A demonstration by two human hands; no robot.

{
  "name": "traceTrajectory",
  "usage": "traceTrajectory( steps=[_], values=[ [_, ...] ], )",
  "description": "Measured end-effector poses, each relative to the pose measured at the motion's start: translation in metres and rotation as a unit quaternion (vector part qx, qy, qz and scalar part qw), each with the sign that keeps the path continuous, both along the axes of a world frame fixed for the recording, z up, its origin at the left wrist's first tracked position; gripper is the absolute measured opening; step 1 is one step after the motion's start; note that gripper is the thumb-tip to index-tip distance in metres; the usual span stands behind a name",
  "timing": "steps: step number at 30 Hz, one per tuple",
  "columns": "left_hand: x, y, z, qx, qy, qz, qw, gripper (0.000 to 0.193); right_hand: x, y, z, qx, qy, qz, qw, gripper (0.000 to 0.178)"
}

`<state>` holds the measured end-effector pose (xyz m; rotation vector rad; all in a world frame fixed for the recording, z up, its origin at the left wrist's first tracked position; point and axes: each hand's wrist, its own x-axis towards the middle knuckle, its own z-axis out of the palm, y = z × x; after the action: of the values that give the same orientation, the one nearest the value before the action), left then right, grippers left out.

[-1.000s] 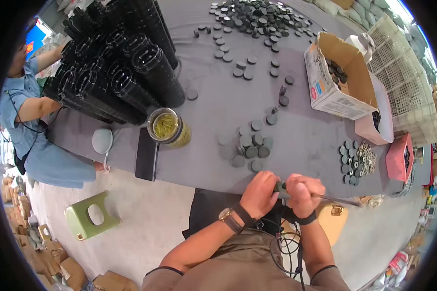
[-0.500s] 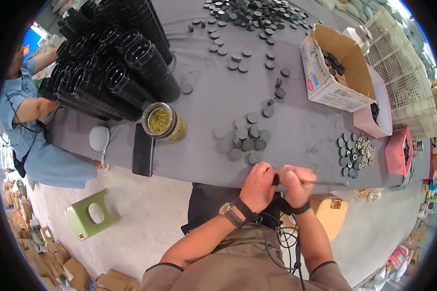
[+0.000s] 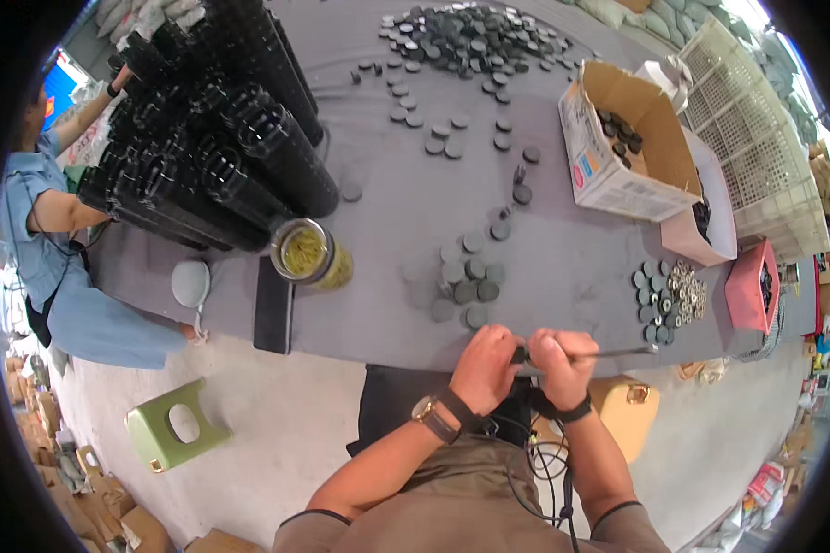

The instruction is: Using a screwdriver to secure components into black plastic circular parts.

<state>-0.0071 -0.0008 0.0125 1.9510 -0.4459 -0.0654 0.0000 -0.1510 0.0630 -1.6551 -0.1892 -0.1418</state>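
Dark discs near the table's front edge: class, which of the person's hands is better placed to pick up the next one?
Probably the left hand: it sits just below the dark discs, while the right hand grips a thin metal rod pointing right.

Head fisheye, looking steeply down at table (image 3: 415,221).

Grey table (image 3: 563,267), dark grey discs (image 3: 466,286), green stool (image 3: 171,429), pink box (image 3: 754,286)
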Motion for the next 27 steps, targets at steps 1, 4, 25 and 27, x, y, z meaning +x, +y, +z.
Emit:
traceTrajectory(
  steps=[1, 4, 25, 27],
  values=[
    [-0.003, 0.001, 0.001, -0.004, 0.014, 0.006, 1.000, 0.037, -0.002, 0.000, 0.008, 0.110, -0.011, 0.030, 0.993, 0.038],
    [0.004, 0.020, 0.025, -0.045, 0.097, -0.036, 0.994, 0.041, -0.013, -0.006, 0.045, 0.184, 0.002, 0.033, 0.982, 0.041],
    [-0.039, 0.098, 0.125, -0.319, 0.166, -0.111, 0.926, 0.045, -0.058, 0.023, 0.085, 0.002, 0.008, 0.188, 0.982, 0.046],
    [-0.039, 0.099, 0.128, -0.303, 0.187, -0.119, 0.927, 0.043, -0.059, 0.024, 0.083, -0.020, -0.035, 0.194, 0.980, 0.043]
  ],
)
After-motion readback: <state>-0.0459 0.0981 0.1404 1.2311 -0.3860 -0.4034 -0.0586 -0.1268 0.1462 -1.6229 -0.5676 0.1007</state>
